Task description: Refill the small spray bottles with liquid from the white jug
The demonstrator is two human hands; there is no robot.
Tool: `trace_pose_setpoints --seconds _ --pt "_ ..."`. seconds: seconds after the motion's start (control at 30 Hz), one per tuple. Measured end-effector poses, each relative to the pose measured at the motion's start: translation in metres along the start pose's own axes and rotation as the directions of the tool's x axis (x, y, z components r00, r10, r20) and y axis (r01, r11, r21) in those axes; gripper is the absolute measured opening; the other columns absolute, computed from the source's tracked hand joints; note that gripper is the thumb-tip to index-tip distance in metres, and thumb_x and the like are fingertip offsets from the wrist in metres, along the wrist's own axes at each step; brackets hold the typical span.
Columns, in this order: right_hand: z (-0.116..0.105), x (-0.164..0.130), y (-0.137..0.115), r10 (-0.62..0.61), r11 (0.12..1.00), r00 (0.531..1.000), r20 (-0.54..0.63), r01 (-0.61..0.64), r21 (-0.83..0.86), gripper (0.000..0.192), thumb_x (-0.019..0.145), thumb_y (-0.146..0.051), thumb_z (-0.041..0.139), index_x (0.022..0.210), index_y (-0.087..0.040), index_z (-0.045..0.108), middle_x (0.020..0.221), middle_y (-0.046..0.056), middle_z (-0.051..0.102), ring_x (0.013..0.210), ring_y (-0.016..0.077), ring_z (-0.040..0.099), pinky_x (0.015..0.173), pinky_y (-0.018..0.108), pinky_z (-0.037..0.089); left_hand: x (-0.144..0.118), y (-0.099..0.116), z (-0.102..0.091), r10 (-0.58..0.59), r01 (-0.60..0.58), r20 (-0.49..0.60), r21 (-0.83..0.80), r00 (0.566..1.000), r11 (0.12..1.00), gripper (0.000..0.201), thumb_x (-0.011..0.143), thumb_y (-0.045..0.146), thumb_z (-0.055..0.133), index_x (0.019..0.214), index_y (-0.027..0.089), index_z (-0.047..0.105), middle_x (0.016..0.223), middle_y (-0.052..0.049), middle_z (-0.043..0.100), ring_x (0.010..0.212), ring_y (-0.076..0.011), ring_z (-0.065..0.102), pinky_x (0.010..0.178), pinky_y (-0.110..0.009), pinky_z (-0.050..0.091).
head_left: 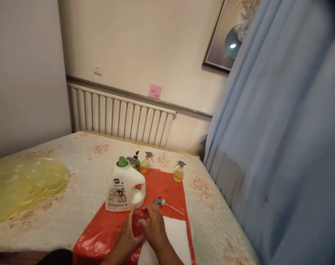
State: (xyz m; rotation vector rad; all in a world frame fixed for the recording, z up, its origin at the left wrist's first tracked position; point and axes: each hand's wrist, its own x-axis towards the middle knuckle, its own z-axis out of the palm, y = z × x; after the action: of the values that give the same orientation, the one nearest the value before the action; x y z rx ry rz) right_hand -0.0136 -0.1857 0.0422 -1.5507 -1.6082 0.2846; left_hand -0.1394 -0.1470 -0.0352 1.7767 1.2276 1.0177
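My left hand [128, 231] and my right hand [154, 225] meet over a red plastic sheet [167, 186] on the bed. Together they hold a small red object [142, 215] between the fingers; what it is I cannot tell. Just beyond the hands stands a white detergent jug [125, 186] with a green cap. A loose spray-trigger head [163, 203] with its tube lies on the sheet to the right of the hands. A white cloth or pad [174, 235] lies under my right wrist.
Three small spray bottles with yellow liquid [178, 172] [146, 163] [134, 162] stand at the sheet's far edge. A yellow plastic bag [24, 184] lies at the left. A blue curtain [280, 147] hangs at the right; a radiator [120, 117] lines the wall.
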Motion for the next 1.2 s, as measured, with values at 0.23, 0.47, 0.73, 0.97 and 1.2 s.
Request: trace_pose_setpoints --seconds 0.23,0.47,0.73,0.97,1.2 --pt "-0.012 0.014 0.002 0.099 0.965 0.991 0.088 -0.117 0.235 0.030 0.061 -0.008 0.068 0.088 -0.021 0.070 0.082 0.002 0.068 0.080 0.0226 0.064 0.075 0.034 0.052 -0.004 -0.004 -0.002 0.030 -0.030 0.014 0.007 0.999 1.000 0.070 0.069 0.036 0.069 0.131 0.012 0.044 0.135 -0.019 0.057 0.128 -0.0331 0.055 0.110 -0.049 0.043" --pt "-0.017 0.078 0.013 0.098 0.949 0.993 0.068 -0.113 0.295 0.040 0.070 -0.020 0.066 0.109 -0.019 0.066 0.091 0.005 0.072 0.081 0.0214 0.068 0.076 0.033 0.056 -0.008 -0.006 -0.002 0.030 -0.030 -0.016 0.001 0.999 1.000 0.071 0.064 0.026 0.068 0.131 0.014 0.048 0.136 -0.018 0.058 0.131 -0.0339 0.053 0.113 -0.049 0.040" --pt "0.029 0.141 0.018 0.032 0.945 0.986 0.166 -0.084 0.316 0.035 0.061 -0.023 0.073 0.096 -0.019 0.069 0.097 0.002 0.074 0.088 0.0212 0.065 0.083 0.035 0.052 -0.011 -0.023 0.007 -0.032 0.031 0.007 0.050 0.999 0.998 0.081 0.057 0.018 0.066 0.136 0.016 0.047 0.143 -0.016 0.054 0.137 -0.0352 0.046 0.116 -0.050 0.035" --pt "0.057 0.162 0.020 0.107 0.909 0.972 0.207 -0.180 0.376 0.023 0.057 -0.024 0.071 0.079 -0.017 0.068 0.071 -0.003 0.070 0.064 0.0148 0.057 0.060 0.025 0.048 -0.013 -0.021 0.006 -0.028 0.028 0.015 0.018 0.999 0.999 0.081 0.056 0.017 0.065 0.136 0.016 0.048 0.141 -0.015 0.055 0.135 -0.0340 0.047 0.116 -0.048 0.036" --pt "0.056 0.169 -0.028 0.177 0.875 0.980 0.090 -0.198 0.442 0.018 0.057 -0.023 0.065 0.073 -0.016 0.063 0.062 -0.005 0.059 0.058 0.0117 0.047 0.053 0.022 0.039 -0.013 -0.018 0.005 -0.057 0.056 0.050 0.035 0.997 0.998 0.084 0.056 0.016 0.065 0.138 0.015 0.045 0.144 -0.017 0.051 0.137 -0.0364 0.044 0.116 -0.052 0.033"
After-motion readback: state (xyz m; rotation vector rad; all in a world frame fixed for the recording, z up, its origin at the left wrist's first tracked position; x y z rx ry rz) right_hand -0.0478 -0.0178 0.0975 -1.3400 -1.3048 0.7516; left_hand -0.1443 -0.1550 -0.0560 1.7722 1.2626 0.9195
